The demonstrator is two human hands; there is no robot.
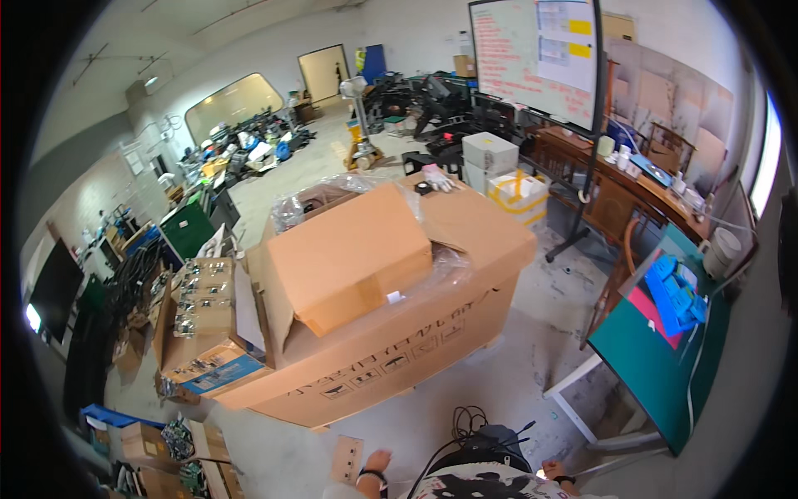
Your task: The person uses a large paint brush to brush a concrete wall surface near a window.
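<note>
My left hand [378, 461] hangs low at the bottom edge, a dark band at its wrist. Just beside it is a flat piece of cardboard [346, 458] with small dark parts on it; whether the fingers touch it is unclear. My right hand [552, 469] is low on the other side of my body, with a small bright spot by the fingers that I cannot identify. Ahead stands a large cardboard carton [399, 365] bearing writing and handling symbols. On top, a smaller brown cardboard box [349, 256] lies tilted, near clear plastic wrap [452, 265].
An open carton of small electronic parts [206, 293] sits at the big carton's left end. To the right is a green-topped table [636, 355] with a blue bin [670, 296]. Boxes with circuit boards [177, 433] are at lower left. A whiteboard [530, 62] stands behind.
</note>
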